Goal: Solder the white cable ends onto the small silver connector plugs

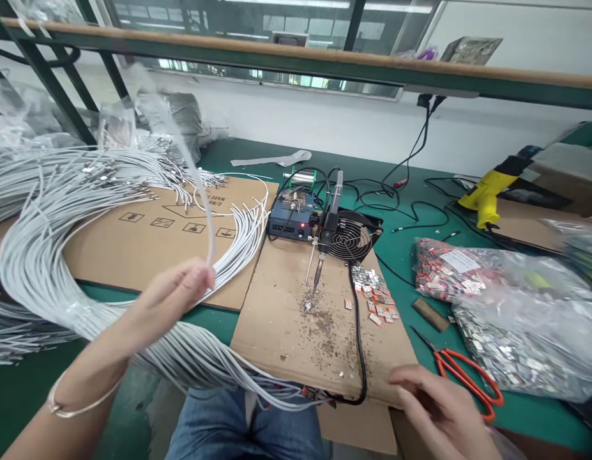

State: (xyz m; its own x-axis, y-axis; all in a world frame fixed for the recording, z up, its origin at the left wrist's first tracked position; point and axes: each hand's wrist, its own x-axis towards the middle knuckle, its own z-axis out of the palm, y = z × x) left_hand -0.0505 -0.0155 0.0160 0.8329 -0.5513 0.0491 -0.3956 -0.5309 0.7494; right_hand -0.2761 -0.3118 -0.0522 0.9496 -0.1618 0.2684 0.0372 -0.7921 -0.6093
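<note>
My left hand [181, 291] is closed around the lower end of a long whitish strand [200, 185]. The strand rises up and to the left, smeared by motion, and I cannot tell whether it is a cable or a plastic strip. A thick bundle of white cables [195, 351] passes under my left forearm and over my lap. My right hand [439, 409], partly cut off by the bottom edge, is open at the cardboard's front right corner. No object shows between its fingers. Orange-handled scissors [468, 377] lie just beyond it.
A soldering station [290, 217] with an upright iron [324, 236] stands beside a fan [350, 236]. Small metal connectors [377, 300] lie on the stained cardboard [267, 319]. Bags of parts [520, 345] and a yellow heat gun [492, 191] are at right. A black cable [357, 332] crosses the cardboard.
</note>
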